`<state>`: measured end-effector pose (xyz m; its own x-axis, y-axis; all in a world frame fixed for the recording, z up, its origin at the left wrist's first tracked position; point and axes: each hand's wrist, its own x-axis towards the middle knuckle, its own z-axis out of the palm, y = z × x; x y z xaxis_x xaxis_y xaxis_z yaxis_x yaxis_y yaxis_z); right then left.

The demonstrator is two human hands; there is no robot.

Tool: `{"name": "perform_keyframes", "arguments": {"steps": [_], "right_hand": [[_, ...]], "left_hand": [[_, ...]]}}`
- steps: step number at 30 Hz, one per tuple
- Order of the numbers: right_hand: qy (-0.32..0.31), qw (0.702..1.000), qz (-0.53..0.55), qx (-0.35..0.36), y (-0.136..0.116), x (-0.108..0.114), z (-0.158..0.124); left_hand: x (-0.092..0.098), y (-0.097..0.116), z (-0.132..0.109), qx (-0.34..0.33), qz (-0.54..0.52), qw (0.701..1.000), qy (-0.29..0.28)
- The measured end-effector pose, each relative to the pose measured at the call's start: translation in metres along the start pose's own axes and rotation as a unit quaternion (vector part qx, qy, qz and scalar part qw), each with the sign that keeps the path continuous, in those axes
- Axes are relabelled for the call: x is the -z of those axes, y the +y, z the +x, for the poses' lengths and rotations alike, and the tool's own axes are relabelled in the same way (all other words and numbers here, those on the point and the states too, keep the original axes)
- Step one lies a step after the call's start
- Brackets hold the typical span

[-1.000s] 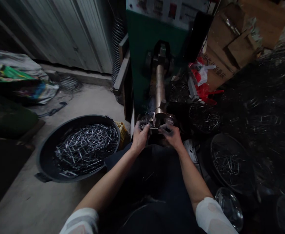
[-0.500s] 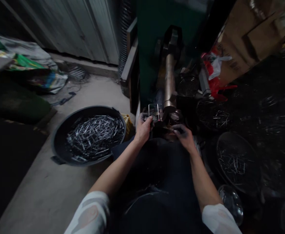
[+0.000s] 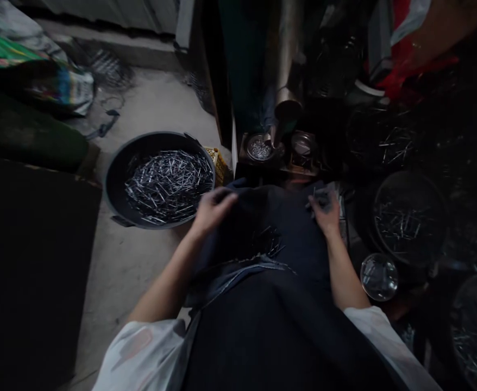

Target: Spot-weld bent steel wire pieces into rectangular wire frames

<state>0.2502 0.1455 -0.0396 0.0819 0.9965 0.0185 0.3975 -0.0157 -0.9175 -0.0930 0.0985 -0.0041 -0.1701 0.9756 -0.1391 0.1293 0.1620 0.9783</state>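
My left hand (image 3: 213,210) is over the left side of the dark apron (image 3: 258,309) on my lap, beside the large basin (image 3: 110,182). Its thumb and fingers are apart, with nothing visible between them. My right hand (image 3: 326,212) is at the apron's right side, its fingers blurred and bent; whether it holds anything is unclear. A small heap of thin dark metal pieces (image 3: 269,241) lies in the apron's fold between my hands. Beyond my lap, a small round dish (image 3: 258,147) of tiny shiny bits stands below the machine's metal shaft (image 3: 288,81).
Many bent metal wires (image 3: 169,184) fill the basin, with a yellow crate (image 3: 218,163) behind it. At right stand a dark tub (image 3: 409,217) with wire pieces and a clear round container (image 3: 379,277). Sacks (image 3: 71,89) lie at the far left.
My hands have moved apart and back toward my lap, away from the machine. The U-shaped wire frame that my left hand held is no longer visible. The view has tilted downward.
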Motion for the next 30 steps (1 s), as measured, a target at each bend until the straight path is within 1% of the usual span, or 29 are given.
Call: {"name": "perform_keyframes", "arguments": {"steps": [1,2,3,5,6,7,9,12,14,15,17,20,21,22,24,26,27,28,30], "right_hand": [[0.005,1.0,-0.006,0.005,0.002,-0.001,0.001],[0.007,1.0,-0.011,0.01,0.003,-0.002,0.002],[0.009,1.0,-0.016,0.016,0.004,-0.002,0.003],[0.015,0.999,-0.025,0.029,0.004,-0.002,0.003],[0.017,0.999,-0.029,0.032,0.004,-0.001,0.002],[0.019,0.999,-0.033,0.031,0.004,-0.001,0.001],[0.027,0.999,-0.036,0.029,0.004,0.0,0.0],[0.032,0.999,-0.034,0.027,0.003,0.002,-0.001],[0.032,0.999,-0.027,0.027,0.002,0.003,0.0],[0.032,0.999,-0.022,0.026,0.002,0.003,0.0],[0.029,0.999,-0.018,0.02,0.001,0.002,0.0],[0.025,0.999,-0.02,0.019,0.002,0.002,0.001],[0.026,0.999,-0.02,0.022,0.002,0.002,0.001],[0.026,0.999,-0.02,0.025,0.002,0.003,0.0],[0.018,0.999,-0.025,0.034,-0.003,0.003,-0.001],[-0.021,0.998,-0.023,0.05,-0.015,0.001,-0.005],[-0.055,0.996,-0.015,0.066,-0.024,-0.001,-0.008],[-0.097,0.991,-0.006,0.089,-0.034,-0.005,-0.011],[-0.181,0.972,0.005,0.148,-0.053,-0.014,-0.016]], "left_hand": [[-0.017,0.001,-0.009,-0.045,0.101,0.99,-0.085],[-0.033,0.003,-0.016,-0.085,0.198,0.964,-0.154],[-0.048,0.004,-0.021,-0.114,0.278,0.932,-0.205],[-0.073,0.008,-0.025,-0.147,0.4,0.864,-0.27],[-0.082,0.009,-0.026,-0.157,0.44,0.833,-0.297],[-0.089,0.01,-0.027,-0.164,0.47,0.806,-0.321],[-0.094,0.01,-0.03,-0.167,0.518,0.767,-0.34],[-0.093,0.006,-0.042,-0.132,0.58,0.73,-0.336],[-0.089,0.004,-0.052,-0.108,0.6,0.717,-0.339],[-0.087,0.004,-0.056,-0.1,0.6,0.717,-0.341],[-0.081,0.009,-0.062,-0.092,0.586,0.73,-0.339],[-0.062,0.022,-0.065,-0.075,0.55,0.769,-0.317],[-0.053,0.025,-0.063,-0.072,0.531,0.791,-0.296],[-0.044,0.028,-0.061,-0.071,0.504,0.818,-0.267],[-0.028,0.028,-0.052,-0.068,0.42,0.884,-0.191],[-0.022,0.022,-0.04,-0.056,0.304,0.944,-0.113],[-0.024,0.017,-0.034,-0.046,0.242,0.966,-0.081],[-0.028,0.013,-0.029,-0.032,0.183,0.981,-0.056],[-0.043,0.007,-0.02,0.005,0.08,0.996,-0.024]]}}
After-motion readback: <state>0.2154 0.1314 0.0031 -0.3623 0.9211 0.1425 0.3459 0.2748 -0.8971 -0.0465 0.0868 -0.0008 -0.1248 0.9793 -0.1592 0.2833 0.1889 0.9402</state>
